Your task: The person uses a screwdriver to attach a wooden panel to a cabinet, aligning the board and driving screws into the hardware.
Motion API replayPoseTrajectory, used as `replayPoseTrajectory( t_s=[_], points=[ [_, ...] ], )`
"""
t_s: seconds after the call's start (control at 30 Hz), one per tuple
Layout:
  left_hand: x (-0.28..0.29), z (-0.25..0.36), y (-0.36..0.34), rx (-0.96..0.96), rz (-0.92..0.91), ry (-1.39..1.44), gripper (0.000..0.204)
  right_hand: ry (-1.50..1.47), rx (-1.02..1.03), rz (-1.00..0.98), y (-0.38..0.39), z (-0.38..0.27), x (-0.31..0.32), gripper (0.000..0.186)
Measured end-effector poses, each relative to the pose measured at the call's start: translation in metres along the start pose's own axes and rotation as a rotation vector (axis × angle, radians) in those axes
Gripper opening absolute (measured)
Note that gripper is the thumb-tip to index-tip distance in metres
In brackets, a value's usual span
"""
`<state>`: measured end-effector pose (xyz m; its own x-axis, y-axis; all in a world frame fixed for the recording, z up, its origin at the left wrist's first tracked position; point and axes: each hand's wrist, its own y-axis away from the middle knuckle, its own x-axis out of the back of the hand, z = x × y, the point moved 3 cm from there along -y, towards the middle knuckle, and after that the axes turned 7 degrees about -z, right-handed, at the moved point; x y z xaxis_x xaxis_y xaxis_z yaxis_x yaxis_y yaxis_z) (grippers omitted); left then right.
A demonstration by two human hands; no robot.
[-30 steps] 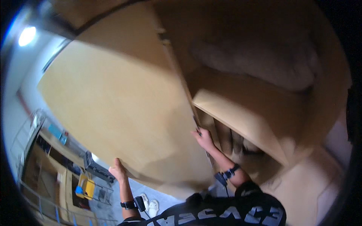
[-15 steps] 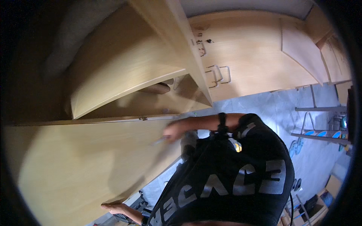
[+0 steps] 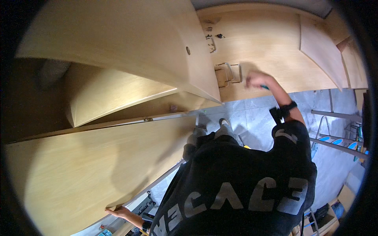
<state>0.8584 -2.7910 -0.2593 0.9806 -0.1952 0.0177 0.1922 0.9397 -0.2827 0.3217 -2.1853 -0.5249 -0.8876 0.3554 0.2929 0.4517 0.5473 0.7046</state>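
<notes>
Across comes the right hand, swung away from the door panel where it was half a second ago and out over the pale wooden surface, while the left hand stays at the panel's lower edge. It's blurred with motion, that right hand, fingers apparently curled around a small teal object poking out below; what the fingertips are doing, I can't tell. Just beside it lie the U-shaped metal handles, with a small dark fitting farther up the wood. Over on the left, the thumb sits along the panel edge, the other fingers out of sight, so no telling how firm that grip is. And the panel itself spreads across the lower left, alongside the cabinet, a metal hinge showing at the seam. Good form here, I'd judge: keep the left steady so the panel can't swing, slow the right near the loose metal, and keep the teal object tucked in so nothing gets knocked or scratched.
</notes>
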Motion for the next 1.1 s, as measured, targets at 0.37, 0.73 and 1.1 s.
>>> replayPoseTrajectory(
  t_s=[0.37,0.73,1.1],
  points=[
    [-0.019,0.045,-0.017,-0.090,0.073,0.050,0.074,0.049,0.067,0.908,-0.167,-0.066,0.083,0.023],
    [-0.021,0.086,-0.017,-0.186,0.220,-0.191,0.057,0.023,-0.009,0.919,-0.205,-0.063,0.083,0.018],
    [-0.023,0.122,-0.035,-0.004,0.352,-0.592,0.061,0.159,0.124,1.088,-0.301,-0.013,0.096,0.030]
  ],
)
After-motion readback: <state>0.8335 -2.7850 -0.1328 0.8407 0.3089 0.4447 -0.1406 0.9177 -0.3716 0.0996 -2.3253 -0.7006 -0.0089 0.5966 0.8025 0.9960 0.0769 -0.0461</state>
